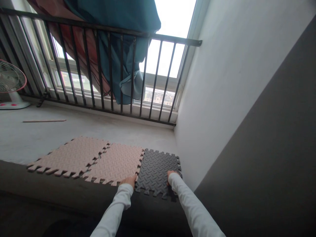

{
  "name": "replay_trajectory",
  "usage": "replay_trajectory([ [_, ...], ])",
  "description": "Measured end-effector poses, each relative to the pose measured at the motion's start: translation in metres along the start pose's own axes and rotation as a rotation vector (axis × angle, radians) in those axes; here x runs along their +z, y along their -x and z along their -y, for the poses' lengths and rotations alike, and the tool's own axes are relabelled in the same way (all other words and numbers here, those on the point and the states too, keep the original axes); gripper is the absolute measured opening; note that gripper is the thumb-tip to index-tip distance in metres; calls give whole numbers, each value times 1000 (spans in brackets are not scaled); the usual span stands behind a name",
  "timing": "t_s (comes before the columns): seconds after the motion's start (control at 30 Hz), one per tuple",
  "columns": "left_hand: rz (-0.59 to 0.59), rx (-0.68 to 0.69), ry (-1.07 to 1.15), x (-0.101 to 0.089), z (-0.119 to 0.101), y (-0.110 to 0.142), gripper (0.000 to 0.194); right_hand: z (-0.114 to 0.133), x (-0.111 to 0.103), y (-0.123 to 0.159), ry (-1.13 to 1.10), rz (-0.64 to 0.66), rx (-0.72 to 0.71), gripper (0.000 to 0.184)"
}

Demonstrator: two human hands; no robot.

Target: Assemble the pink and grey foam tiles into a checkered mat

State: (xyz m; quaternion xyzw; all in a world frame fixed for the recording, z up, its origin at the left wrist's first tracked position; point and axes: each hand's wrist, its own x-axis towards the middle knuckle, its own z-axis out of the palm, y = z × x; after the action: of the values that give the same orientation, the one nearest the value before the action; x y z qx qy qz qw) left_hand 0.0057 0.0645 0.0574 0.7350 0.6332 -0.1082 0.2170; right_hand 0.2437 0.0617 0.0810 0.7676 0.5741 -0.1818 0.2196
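Dark gray interlocking foam tile at the right end of a three-tile row

The dark gray tile lay flat on the ledge, near the white wall. Its left toothed edge met the middle pink foam tile; full engagement of that seam could not be confirmed. The left pink foam tile adjoined the middle one, with dark gaps visible along the teeth.

Left hand: placed at the front right corner of the middle pink foam tile, beside the seam. Right hand: bent over the right part of the dark gray tile. Fingertips were largely hidden; whether either hand gripped or only pressed could not be determined.

Behind the row stood a dark metal railing, with a teal curtain hanging beyond it. A thin stick lay on the ledge, near an electric fan at far left.
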Motion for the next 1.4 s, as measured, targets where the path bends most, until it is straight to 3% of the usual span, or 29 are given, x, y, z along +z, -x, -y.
replay_trajectory([
  [0.8,17,2,-113,-2,-1,9,47,0,6,-12,-12,-9,-6,65],
  [1.13,-62,44,-186,-2,-6,27,42,1,1,-9,-26,10,10,66],
  [1.27,-163,58,-190,-11,-9,21,41,1,-1,-3,-33,8,14,62],
  [1.4,-239,134,-142,-2,-10,5,49,2,-1,-3,-27,3,11,65],
])
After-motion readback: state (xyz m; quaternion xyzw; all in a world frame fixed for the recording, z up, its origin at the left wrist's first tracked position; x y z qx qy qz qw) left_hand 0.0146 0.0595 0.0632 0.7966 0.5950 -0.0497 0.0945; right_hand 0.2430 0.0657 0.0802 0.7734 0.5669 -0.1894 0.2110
